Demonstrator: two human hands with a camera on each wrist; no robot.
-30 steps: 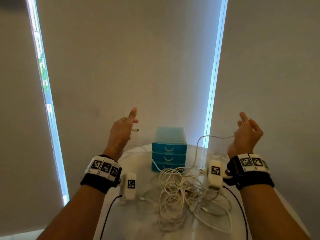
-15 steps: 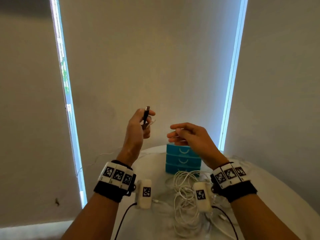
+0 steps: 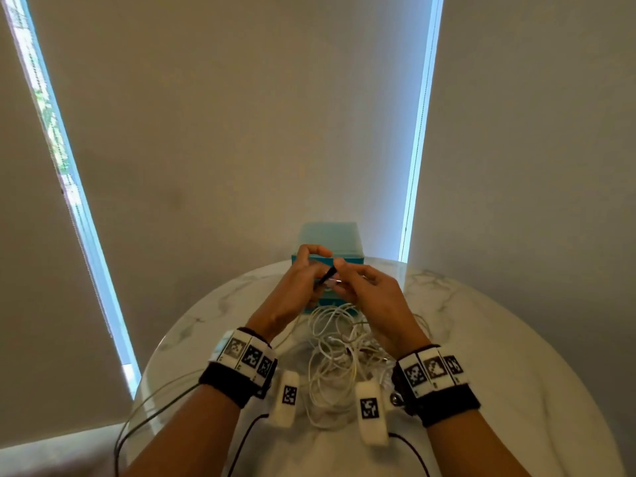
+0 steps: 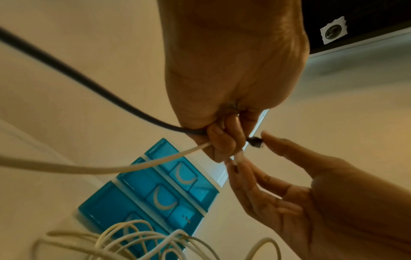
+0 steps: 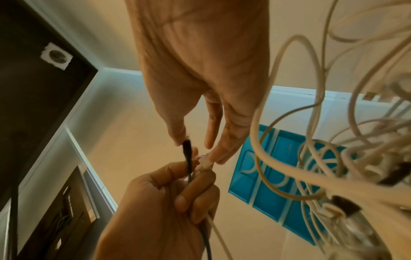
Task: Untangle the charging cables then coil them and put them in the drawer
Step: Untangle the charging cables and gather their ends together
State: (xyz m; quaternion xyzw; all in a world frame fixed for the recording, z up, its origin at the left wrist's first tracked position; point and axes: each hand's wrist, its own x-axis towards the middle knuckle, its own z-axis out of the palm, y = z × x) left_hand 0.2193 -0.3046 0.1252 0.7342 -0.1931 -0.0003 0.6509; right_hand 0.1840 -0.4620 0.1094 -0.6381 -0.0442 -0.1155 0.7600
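Observation:
My left hand is raised in front of the blue drawer unit. Its curled fingers grip a black cable and a white cable just behind their plugs. The black plug and white connector stick out of that fist. My right hand meets it with straight fingers: the thumb tip touches the black plug and the fingertips touch the white connector. A tangle of white cables lies on the table below my wrists.
The round marble table stands against a blind-covered window, with the drawer unit at its far edge, all three drawers closed. A dark cable loops over the table's left edge. Thin black wires run from my wrist cameras.
One second ago my hands were raised wide apart. The right hand has swung left to meet the left, and both have come down in front of the drawer unit.

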